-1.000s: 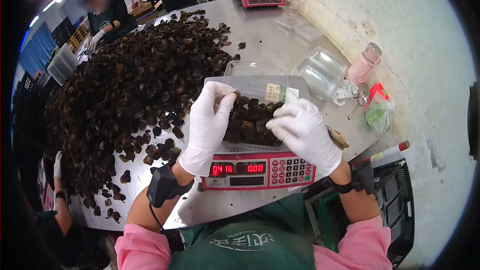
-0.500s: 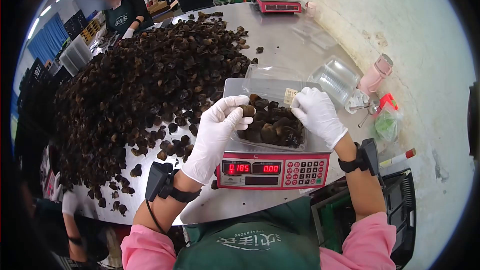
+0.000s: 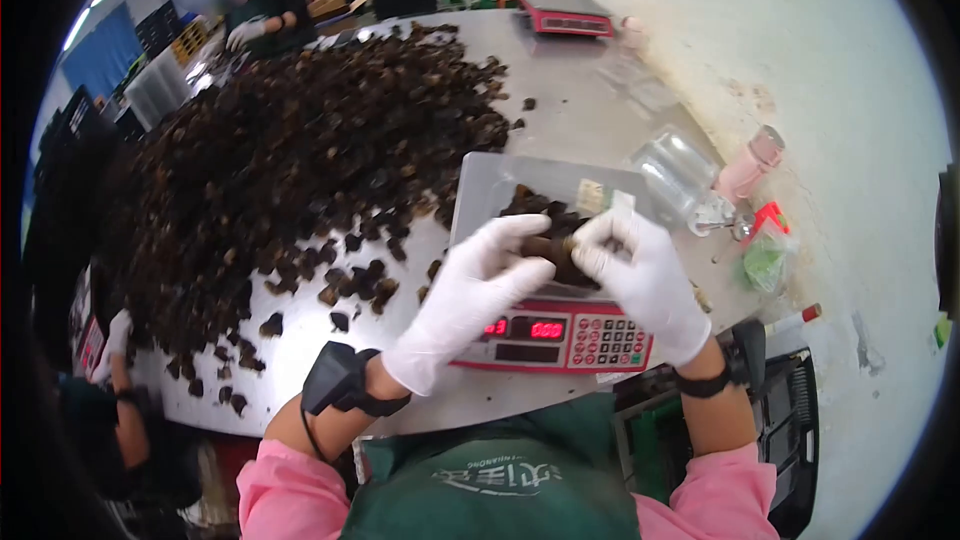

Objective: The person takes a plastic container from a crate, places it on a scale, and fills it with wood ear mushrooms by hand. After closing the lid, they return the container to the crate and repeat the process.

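A clear plastic box filled with dark brown wood ear mushrooms [image 3: 525, 202] sits on the red electronic scale [image 3: 610, 342]. My left hand [image 3: 490, 275], in a white glove, is over the box's left side, thumb and fingers closed around a dark mushroom piece. My right hand [image 3: 640, 270], also gloved, is over the right side with its fingertips pinched together; what they hold is too blurred to make out. Both hands hide much of the box and part of the red display. A small pale label [image 3: 591, 194] shows at the box's back.
A large mushroom heap [image 3: 300, 130] covers the left of the metal table [image 3: 400, 370]. Clear plastic boxes [image 3: 675, 175], a pink bottle [image 3: 750, 165] and a green bag [image 3: 765, 262] stand at right. Behind is a second scale [image 3: 565, 15]. A co-worker [image 3: 265, 10] stands across; another person's hand [image 3: 118, 330] is at left.
My left hand has moved right and down over the box, and my right hand has come lower. They are now closer together, covering part of the display. The far co-worker's hand has risen.
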A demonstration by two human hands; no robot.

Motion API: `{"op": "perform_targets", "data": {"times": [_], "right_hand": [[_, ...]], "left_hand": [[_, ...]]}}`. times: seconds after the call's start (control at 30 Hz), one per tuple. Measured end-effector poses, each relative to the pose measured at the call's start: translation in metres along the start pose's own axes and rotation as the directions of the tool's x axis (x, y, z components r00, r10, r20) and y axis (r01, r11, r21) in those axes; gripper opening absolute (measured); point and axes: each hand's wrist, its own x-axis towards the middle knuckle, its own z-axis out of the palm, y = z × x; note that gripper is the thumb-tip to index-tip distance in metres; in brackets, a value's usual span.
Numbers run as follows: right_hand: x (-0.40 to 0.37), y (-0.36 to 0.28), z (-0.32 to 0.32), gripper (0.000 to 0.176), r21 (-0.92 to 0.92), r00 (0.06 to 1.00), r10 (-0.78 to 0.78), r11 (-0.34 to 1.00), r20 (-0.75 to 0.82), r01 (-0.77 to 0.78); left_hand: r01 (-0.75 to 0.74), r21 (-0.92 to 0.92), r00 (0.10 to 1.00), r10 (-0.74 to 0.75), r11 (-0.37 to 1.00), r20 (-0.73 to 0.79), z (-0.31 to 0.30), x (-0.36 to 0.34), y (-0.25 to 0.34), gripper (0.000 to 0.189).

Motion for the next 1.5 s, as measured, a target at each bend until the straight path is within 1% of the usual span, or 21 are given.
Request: {"op": "perform_targets", "data": {"times": [0.07,0.13,0.17,0.2,0.27,0.33,0.4,0.43,0.53,0.6,0.67,0.7,0.8,0.83,0.9,1.0,1.07,1.23,1.33,1.47,1.5], "right_hand": [[-0.017,-0.004,0.027,0.006,-0.084,0.99,-0.13,0.987,0.045,0.134],[-0.026,-0.006,0.042,0.009,-0.114,0.967,-0.253,0.961,0.023,0.254],[-0.03,-0.004,0.047,0.01,-0.1,0.964,-0.264,0.96,-0.008,0.262],[-0.036,-0.002,0.051,0.012,-0.086,0.962,-0.271,0.96,-0.039,0.267],[-0.049,0.0,0.059,0.014,-0.043,0.972,-0.236,0.971,-0.016,0.235],[-0.06,0.008,0.069,0.013,-0.064,0.973,-0.23,0.971,0.01,0.23],[-0.066,0.025,0.084,0.011,-0.067,0.951,-0.307,0.949,0.029,0.308],[-0.069,0.031,0.09,0.01,-0.1,0.936,-0.35,0.93,0.05,0.353],[-0.078,0.043,0.112,0.009,-0.133,0.899,-0.43,0.89,0.081,0.437],[-0.088,0.046,0.123,0.01,-0.164,0.901,-0.409,0.888,0.145,0.43],[-0.097,0.056,0.136,0.012,-0.148,0.899,-0.41,0.89,0.155,0.432],[-0.102,0.06,0.14,0.012,-0.158,0.905,-0.391,0.895,0.169,0.417],[-0.115,0.071,0.152,0.013,-0.189,0.901,-0.39,0.886,0.191,0.423],[-0.121,0.078,0.156,0.013,-0.195,0.895,-0.396,0.88,0.205,0.434],[-0.129,0.089,0.162,0.015,-0.195,0.886,-0.403,0.872,0.23,0.448],[-0.137,0.099,0.168,0.017,-0.225,0.893,-0.383,0.872,0.237,0.434],[-0.138,0.102,0.171,0.018,-0.241,0.902,-0.377,0.874,0.211,0.422],[-0.138,0.104,0.178,0.022,-0.304,0.924,-0.351,0.873,0.154,0.382],[-0.137,0.105,0.18,0.023,-0.32,0.922,-0.354,0.865,0.157,0.386],[-0.136,0.103,0.181,0.023,-0.366,0.923,-0.347,0.847,0.168,0.386],[-0.135,0.1,0.18,0.021,-0.365,0.924,-0.34,0.85,0.173,0.381]], "left_hand": [[0.123,-0.006,0.987,-0.122,0.992,0.105,-0.008,-0.018,-0.001,0.031],[0.047,0.135,0.999,-0.043,0.99,-0.031,-0.021,-0.045,-0.005,0.026],[-0.111,0.351,0.985,0.151,0.93,-0.088,-0.038,-0.063,-0.017,0.021],[-0.168,0.554,0.965,0.249,0.816,-0.075,-0.054,-0.084,-0.012,0.019],[-0.203,0.728,0.911,0.398,0.655,-0.104,-0.092,-0.136,-0.017,0.021],[-0.021,0.868,0.879,0.423,0.496,-0.221,-0.132,-0.203,-0.027,0.032],[0.147,0.979,0.864,0.463,0.143,-0.197,-0.159,-0.268,-0.023,0.039],[0.205,0.978,0.868,0.467,-0.025,-0.17,-0.172,-0.301,-0.026,0.043],[0.446,0.828,0.884,0.312,-0.34,-0.348,-0.181,-0.376,-0.02,0.031],[0.512,0.778,0.855,0.305,-0.365,-0.42,-0.19,-0.399,-0.031,0.025],[0.534,0.795,0.828,0.368,-0.286,-0.424,-0.197,-0.401,-0.036,0.026],[0.527,0.833,0.81,0.396,-0.17,-0.432,-0.19,-0.375,-0.027,0.019],[0.442,0.89,0.775,0.452,0.111,-0.442,-0.191,-0.301,-0.02,0.024],[0.444,0.877,0.778,0.406,0.183,-0.479,-0.194,-0.275,-0.017,0.027],[0.291,0.908,0.824,0.402,0.302,-0.398,-0.205,-0.218,-0.02,0.036],[0.125,0.936,0.913,0.331,0.33,-0.239,-0.22,-0.141,-0.037,0.044],[0.137,0.963,0.956,0.224,0.234,-0.191,-0.226,-0.096,-0.048,0.049],[-0.146,0.985,0.987,0.087,0.087,0.138,-0.224,-0.043,-0.069,0.068],[-0.236,0.972,0.97,-0.048,0.014,0.236,-0.232,-0.027,-0.092,0.055],[-0.163,0.986,0.987,-0.012,-0.032,0.163,-0.225,-0.029,-0.104,0.033],[-0.186,0.98,0.979,0.101,0.067,0.179,-0.225,-0.029,-0.098,0.028]]}}
